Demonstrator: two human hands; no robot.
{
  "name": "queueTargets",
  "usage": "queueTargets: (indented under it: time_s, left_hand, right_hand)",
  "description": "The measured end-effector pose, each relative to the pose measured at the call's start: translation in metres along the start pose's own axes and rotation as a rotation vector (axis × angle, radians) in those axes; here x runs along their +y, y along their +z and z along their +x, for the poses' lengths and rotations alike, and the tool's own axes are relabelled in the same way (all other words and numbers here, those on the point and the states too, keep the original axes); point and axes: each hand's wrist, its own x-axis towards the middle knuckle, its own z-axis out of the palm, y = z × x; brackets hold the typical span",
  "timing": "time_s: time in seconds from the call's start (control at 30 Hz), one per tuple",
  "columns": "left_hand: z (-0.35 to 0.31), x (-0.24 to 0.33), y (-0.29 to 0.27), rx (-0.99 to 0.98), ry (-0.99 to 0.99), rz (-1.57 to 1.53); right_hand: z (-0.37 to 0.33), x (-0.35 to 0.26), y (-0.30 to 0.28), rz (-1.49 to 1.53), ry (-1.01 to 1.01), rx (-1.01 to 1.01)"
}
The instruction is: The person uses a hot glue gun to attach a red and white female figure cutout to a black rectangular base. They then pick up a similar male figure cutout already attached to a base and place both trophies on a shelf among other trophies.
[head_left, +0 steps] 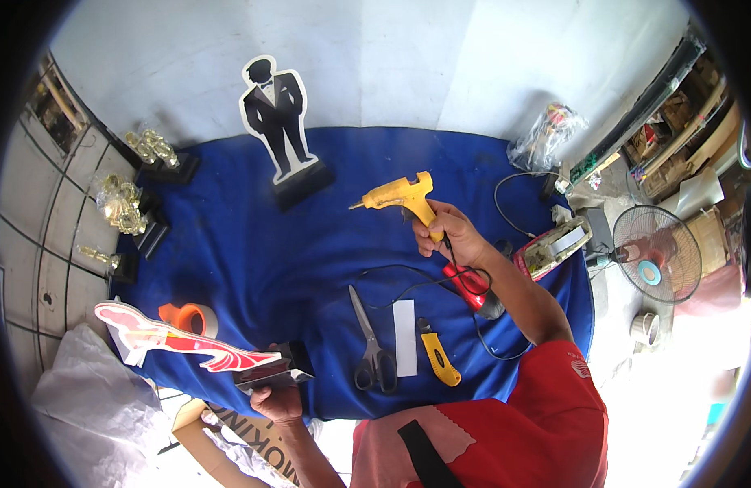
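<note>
My right hand is wrapped round the handle of a yellow hot glue gun, held over the cloth with its nozzle to the left. A dark cord hangs from the handle. At the near left edge, my left hand grips the glossy black base of a trophy. From that base a flat red-and-white cutout stretches left, lying on its side. Between my arms are scissors with dark handles, a white strip and a yellow utility knife.
A suited-figure cutout stands on a black base at the back. Golden trophies line the left edge. An orange tape roll lies behind the cutout. On the right are a red tool, a tape dispenser and a fan.
</note>
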Motion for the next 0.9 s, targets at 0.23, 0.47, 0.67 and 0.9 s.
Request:
queueTargets:
  time_s: [0.23, 0.47, 0.67, 0.9]
  left_hand:
    - [0.0, -0.003, 0.006, -0.031, 0.016, 0.023]
    - [-0.018, 0.005, 0.014, -0.06, 0.142, -0.152]
    - [-0.082, 0.045, -0.001, -0.1, 0.206, -0.293]
    - [-0.182, 0.067, -0.028, 0.027, 0.438, -0.319]
  right_hand:
    - [0.019, 0.016, -0.015, -0.163, 0.193, 0.185]
    - [0.049, 0.02, -0.049, -1.981, -0.034, 0.548]
    - [0.14, -0.002, -0.016, -1.111, -0.341, 0.301]
    - [0.259, -0.034, 0.069, -0.637, -0.293, 0.194]
